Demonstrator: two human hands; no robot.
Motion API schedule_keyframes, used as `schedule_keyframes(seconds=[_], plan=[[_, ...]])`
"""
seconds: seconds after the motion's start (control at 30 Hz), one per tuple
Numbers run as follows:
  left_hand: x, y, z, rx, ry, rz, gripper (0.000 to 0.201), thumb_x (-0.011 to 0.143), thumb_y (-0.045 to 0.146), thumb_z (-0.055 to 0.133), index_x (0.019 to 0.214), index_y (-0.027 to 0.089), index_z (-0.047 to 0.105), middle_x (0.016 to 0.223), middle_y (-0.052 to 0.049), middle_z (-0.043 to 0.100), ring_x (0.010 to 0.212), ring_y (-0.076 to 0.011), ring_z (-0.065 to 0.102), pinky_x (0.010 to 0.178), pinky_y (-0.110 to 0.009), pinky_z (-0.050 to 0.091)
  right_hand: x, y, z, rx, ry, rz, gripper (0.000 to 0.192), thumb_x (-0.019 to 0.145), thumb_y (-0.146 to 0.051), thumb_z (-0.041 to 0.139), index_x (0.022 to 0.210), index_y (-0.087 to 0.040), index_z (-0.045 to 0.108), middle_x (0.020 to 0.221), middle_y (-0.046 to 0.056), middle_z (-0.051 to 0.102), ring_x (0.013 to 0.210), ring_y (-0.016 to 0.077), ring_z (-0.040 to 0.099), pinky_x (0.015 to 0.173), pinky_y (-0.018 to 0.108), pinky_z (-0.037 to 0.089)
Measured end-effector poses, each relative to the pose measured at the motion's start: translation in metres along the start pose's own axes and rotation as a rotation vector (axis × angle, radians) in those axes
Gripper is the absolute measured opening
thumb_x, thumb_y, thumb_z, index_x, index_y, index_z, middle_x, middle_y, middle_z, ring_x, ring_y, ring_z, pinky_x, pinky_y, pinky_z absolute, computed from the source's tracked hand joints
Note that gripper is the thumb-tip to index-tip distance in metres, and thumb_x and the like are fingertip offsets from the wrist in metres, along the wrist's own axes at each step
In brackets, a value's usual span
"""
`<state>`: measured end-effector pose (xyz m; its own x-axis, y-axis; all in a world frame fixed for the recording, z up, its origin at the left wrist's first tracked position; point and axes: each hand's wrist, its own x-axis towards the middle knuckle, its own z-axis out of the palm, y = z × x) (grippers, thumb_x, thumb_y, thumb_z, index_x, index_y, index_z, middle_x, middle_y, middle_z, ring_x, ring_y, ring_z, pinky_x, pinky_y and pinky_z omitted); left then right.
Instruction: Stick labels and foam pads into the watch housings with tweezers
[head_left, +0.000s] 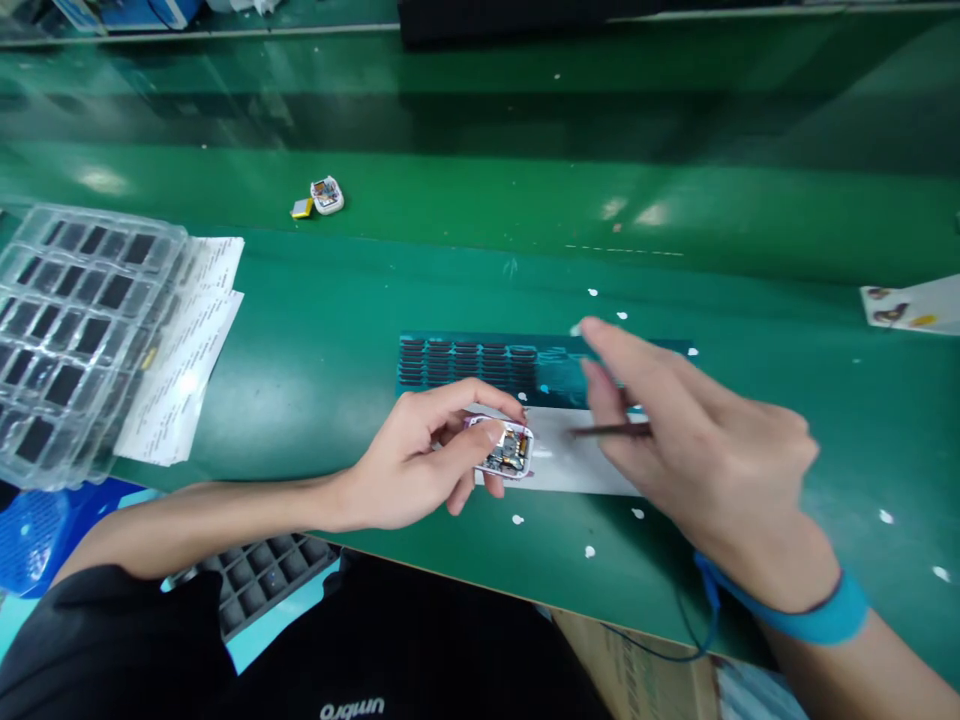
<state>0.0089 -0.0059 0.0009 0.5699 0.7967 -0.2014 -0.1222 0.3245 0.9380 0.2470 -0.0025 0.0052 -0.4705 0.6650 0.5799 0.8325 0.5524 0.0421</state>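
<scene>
My left hand (420,455) grips a small white device case (507,449) with its circuit board exposed, held just above the green table near the front edge. My right hand (690,450) holds thin dark tweezers (609,431), their tip pointing left toward the case, a short gap away. A blue strap (817,615) circles my right wrist. Under both hands lies a sheet with rows of small black pads (465,362) and a white strip (577,465).
A clear plastic tray (75,330) of dark parts sits at far left on white papers (187,350). Another open device with a yellow part (321,196) lies farther back. A card (915,305) rests at the right edge. White scraps dot the table.
</scene>
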Motion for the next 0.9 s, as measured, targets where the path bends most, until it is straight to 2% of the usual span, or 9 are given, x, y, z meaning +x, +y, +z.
schedule_keyframes(seconds=[0.03,0.1,0.2,0.3,0.4,0.53,0.63,0.77,0.9], plan=[[0.000,0.000,0.000,0.006,0.002,0.000,0.021,0.104,0.036,0.060,0.111,0.016,0.061,0.070,-0.001,0.070,0.040,-0.0071,0.056,0.039,-0.017,0.046,-0.001,-0.001,-0.002,0.063,-0.037,-0.064,0.065,0.100,-0.002,0.062,0.161,-0.019,0.045,0.132,0.007,0.075,0.086,0.0179,0.079,0.055,0.026,0.056],[0.001,0.001,-0.001,0.025,0.003,-0.001,0.020,0.104,0.037,0.061,0.110,0.017,0.059,0.068,0.000,0.070,0.040,-0.0078,0.056,0.039,-0.017,0.045,-0.002,-0.005,-0.006,0.167,-0.110,-0.181,0.070,0.104,-0.005,0.061,0.167,-0.018,0.034,0.141,0.011,0.069,0.095,0.0196,0.080,0.067,0.028,0.062],[0.003,0.002,-0.001,0.043,0.000,-0.005,0.018,0.104,0.034,0.060,0.109,0.018,0.056,0.067,0.000,0.069,0.040,-0.0079,0.055,0.039,-0.017,0.044,-0.005,-0.009,-0.008,0.234,-0.168,-0.244,0.070,0.107,-0.012,0.060,0.169,-0.016,0.028,0.137,0.013,0.071,0.095,0.0216,0.080,0.074,0.031,0.066],[0.003,0.002,0.001,0.063,0.021,0.006,0.014,0.103,0.031,0.058,0.108,0.018,0.054,0.064,0.001,0.067,0.039,-0.0078,0.054,0.038,-0.016,0.042,-0.011,-0.006,-0.003,0.243,-0.131,-0.248,0.065,0.107,-0.013,0.058,0.167,-0.013,0.032,0.132,0.014,0.074,0.095,0.0228,0.080,0.076,0.032,0.068],[0.001,0.001,0.003,0.119,0.104,0.060,0.010,0.101,0.027,0.060,0.104,0.019,0.054,0.054,0.006,0.057,0.037,-0.0076,0.053,0.038,-0.015,0.043,-0.019,-0.004,0.004,0.274,-0.050,-0.215,0.062,0.107,-0.010,0.053,0.166,-0.015,0.036,0.131,0.013,0.074,0.096,0.0229,0.080,0.080,0.033,0.069],[-0.001,-0.003,0.007,0.243,0.197,0.157,0.007,0.100,0.023,0.060,0.101,0.020,0.054,0.052,0.009,0.052,0.038,-0.0065,0.051,0.042,-0.014,0.048,-0.024,-0.011,0.005,0.364,-0.080,-0.199,0.063,0.106,-0.007,0.048,0.167,-0.013,0.035,0.132,0.013,0.074,0.101,0.0240,0.079,0.088,0.034,0.068],[-0.003,-0.005,0.008,0.323,0.172,0.220,0.004,0.101,0.021,0.056,0.102,0.020,0.053,0.059,0.006,0.058,0.043,-0.0081,0.058,0.041,-0.015,0.046,-0.021,-0.019,0.001,0.392,-0.094,-0.188,0.062,0.108,-0.011,0.048,0.168,-0.011,0.032,0.130,0.013,0.075,0.103,0.0244,0.079,0.086,0.033,0.067],[-0.004,-0.006,0.010,0.346,0.141,0.270,0.002,0.102,0.020,0.053,0.104,0.019,0.052,0.072,0.001,0.066,0.058,-0.0110,0.070,0.051,-0.018,0.055,-0.014,-0.024,-0.003,0.330,-0.129,-0.220,0.064,0.107,-0.007,0.047,0.168,-0.005,0.026,0.128,0.015,0.075,0.099,0.0242,0.080,0.081,0.033,0.068],[-0.004,-0.008,0.013,0.452,0.220,0.368,0.009,0.096,0.014,0.060,0.102,0.019,0.054,0.071,0.003,0.067,0.057,-0.0077,0.065,0.055,-0.015,0.054,-0.012,-0.029,-0.002,0.189,-0.064,-0.251,0.053,0.105,-0.003,0.048,0.158,0.004,0.040,0.123,0.020,0.076,0.092,0.0238,0.080,0.072,0.032,0.065]])
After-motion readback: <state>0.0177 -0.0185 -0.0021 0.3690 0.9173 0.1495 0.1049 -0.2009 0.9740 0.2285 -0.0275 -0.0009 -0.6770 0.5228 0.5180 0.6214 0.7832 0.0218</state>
